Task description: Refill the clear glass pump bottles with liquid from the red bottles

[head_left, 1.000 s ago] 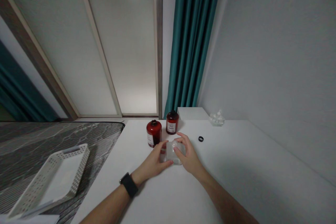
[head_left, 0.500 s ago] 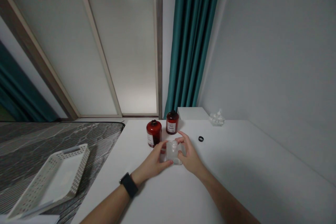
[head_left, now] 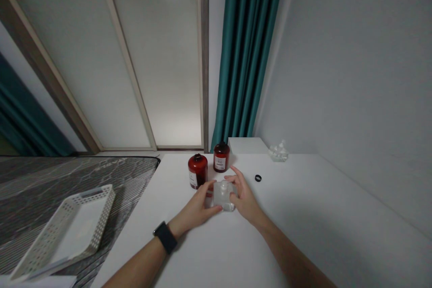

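"So, where is the clear container [head_left: 221, 198]?"

"It sits on the white desk [head_left: 216, 247], between the person's two hands. It is see-through and boxy, with a rounded clear part at the top."

"And how do the hands stand?"

"The left hand [head_left: 200, 204] curves around the container's left side, thumb at the near edge and fingers on the far side, so it holds the thing. The right hand [head_left: 243, 200] is half curled at the container's right side, index finger raised, thumb close to the clear wall. Whether that one grips or merely touches, I cannot tell."

"Anything on the wrists?"

"A dark watch [head_left: 165, 236] on the left one, nearer the person than the container."

"What else lies about?"

"Just beyond the container and to its left stands a red bottle [head_left: 199, 168] with a pale label. A second red bottle [head_left: 221, 156] stands farther beyond it, almost straight behind. A small black ring [head_left: 258, 178] lies to the container's right, a little beyond. Farther off on that side is a crumpled clear lump [head_left: 278, 151]."

"And the basket [head_left: 103, 222]?"

"White, full of holes, well to the container's left, off the desk on a grey patterned surface [head_left: 131, 175]."
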